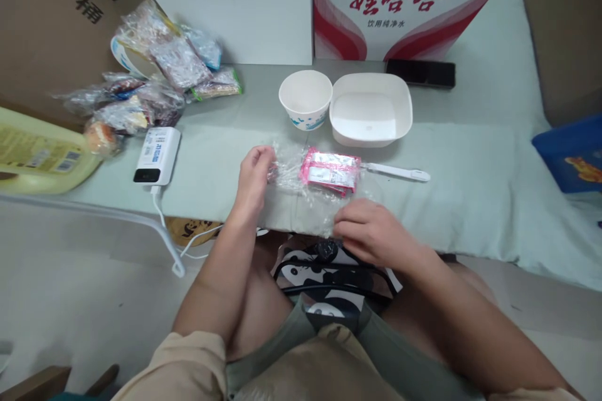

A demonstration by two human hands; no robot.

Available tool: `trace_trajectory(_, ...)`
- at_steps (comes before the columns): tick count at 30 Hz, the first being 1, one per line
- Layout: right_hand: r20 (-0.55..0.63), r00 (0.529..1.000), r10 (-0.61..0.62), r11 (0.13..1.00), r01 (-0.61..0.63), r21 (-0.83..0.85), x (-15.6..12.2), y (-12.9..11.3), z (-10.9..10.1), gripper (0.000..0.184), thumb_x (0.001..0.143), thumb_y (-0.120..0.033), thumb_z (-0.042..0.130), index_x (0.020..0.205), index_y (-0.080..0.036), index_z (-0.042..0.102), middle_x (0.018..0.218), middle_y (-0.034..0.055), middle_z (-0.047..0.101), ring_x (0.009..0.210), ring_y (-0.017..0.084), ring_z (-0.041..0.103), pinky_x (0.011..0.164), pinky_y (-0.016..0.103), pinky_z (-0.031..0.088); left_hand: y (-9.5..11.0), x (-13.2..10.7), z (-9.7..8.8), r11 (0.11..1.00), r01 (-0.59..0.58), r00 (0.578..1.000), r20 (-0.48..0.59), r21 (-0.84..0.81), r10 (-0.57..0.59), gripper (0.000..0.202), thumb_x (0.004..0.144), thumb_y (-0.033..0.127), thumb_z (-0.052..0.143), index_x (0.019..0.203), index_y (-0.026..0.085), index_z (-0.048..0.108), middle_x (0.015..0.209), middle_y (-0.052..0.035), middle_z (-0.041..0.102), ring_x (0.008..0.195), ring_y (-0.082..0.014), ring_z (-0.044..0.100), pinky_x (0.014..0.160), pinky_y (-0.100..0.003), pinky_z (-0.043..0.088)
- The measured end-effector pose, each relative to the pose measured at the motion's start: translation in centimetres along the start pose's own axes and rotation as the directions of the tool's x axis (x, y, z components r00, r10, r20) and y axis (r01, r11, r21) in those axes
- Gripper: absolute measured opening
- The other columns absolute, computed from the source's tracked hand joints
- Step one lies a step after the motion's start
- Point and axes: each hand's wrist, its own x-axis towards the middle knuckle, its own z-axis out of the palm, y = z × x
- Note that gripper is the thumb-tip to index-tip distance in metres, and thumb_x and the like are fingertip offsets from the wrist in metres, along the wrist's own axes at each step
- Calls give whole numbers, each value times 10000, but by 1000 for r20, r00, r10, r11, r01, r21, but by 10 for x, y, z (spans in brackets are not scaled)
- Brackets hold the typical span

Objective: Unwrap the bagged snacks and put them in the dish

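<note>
A clear plastic bag [324, 212] lies crinkled at the front of the table. My left hand [255, 174] pinches its left end, where something small and reddish shows by the fingertips. At the bag's lower right edge, the fingers of my right hand [369, 229] are closed on the plastic. Pink-and-white packets [332, 170] lie between my hands, in or under the clear film; I cannot tell which. A white plastic knife-like utensil [399, 172] rests just right of the packets. Behind them stand a white paper cup [305, 100] and a white rectangular bowl [370, 109], side by side.
Several plastic-wrapped items [155, 75] are heaped at the back left, near a white power bank [157, 156] with a cable and a yellow jug [44, 153]. A black phone [421, 74] lies before a white-and-red carton [414, 6]. A blue package [571, 153] is at right.
</note>
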Motion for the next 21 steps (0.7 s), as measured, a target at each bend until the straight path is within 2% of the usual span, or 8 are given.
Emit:
trace_trajectory(2,113,991,68,994,-77,74,-3,-2,-1,227,927,-191,470,1043,-217,663,788,12,733,680,165,651,656,297,477,0,0,-3,986,-29,999,25,166,25,287,777,472,689,842,202,617,808,-27,613,735,-167,553,624,-272,421)
trace_trajectory(4,107,976,192,978,-199,68,-5,1,-1,257,944,-196,452,1092,-216,661,754,1,736,620,156,644,603,281,459,-1,-3,-6,901,-108,994,71,420,86,345,738,497,731,871,197,624,845,-38,636,792,-195,571,718,-312,451)
trace_trajectory(6,-36,956,292,956,-292,-5,-5,8,2,253,951,-191,453,1050,-219,684,839,27,760,692,172,675,617,287,471,-1,-6,-8,768,-195,978,175,610,109,317,729,460,744,860,195,628,864,-45,637,841,-217,581,817,-362,462)
trace_trajectory(8,-215,925,313,936,-339,-97,-3,15,6,236,943,-184,482,1011,-218,705,941,59,764,808,209,689,685,321,505,-1,-9,-8,703,-297,942,319,647,105,220,741,376,725,768,193,606,887,-52,620,882,-226,586,879,-396,469)
trace_trajectory(12,-354,905,237,921,-325,-215,5,23,13,258,923,-207,549,1141,-212,687,1159,107,724,1046,289,660,902,444,530,-1,-16,-4,876,-353,821,558,328,122,157,743,293,720,732,173,619,1138,-96,614,1070,-240,609,954,-404,499)
trace_trajectory(15,-312,915,257,933,-318,-167,9,25,17,460,889,-257,612,1344,-209,565,1353,136,628,1223,332,591,1014,510,498,1,-23,2,989,-148,769,629,-1,116,193,737,294,776,736,163,634,1323,-115,599,1217,-275,599,999,-412,509)
trace_trajectory(18,-296,899,323,935,-351,-43,11,28,19,622,856,-287,645,1444,-245,446,1424,140,563,1290,343,547,1048,543,484,6,-31,4,972,108,768,638,-209,51,226,669,248,835,796,169,666,1348,-106,620,1266,-322,598,955,-423,548)
trace_trajectory(21,-323,866,382,924,-369,103,12,32,17,639,840,-245,641,1441,-279,426,1402,129,569,1262,326,565,1035,533,497,11,-34,4,927,277,743,668,-252,-41,360,585,185,846,922,177,718,1188,-104,707,1255,-363,615,879,-401,577)
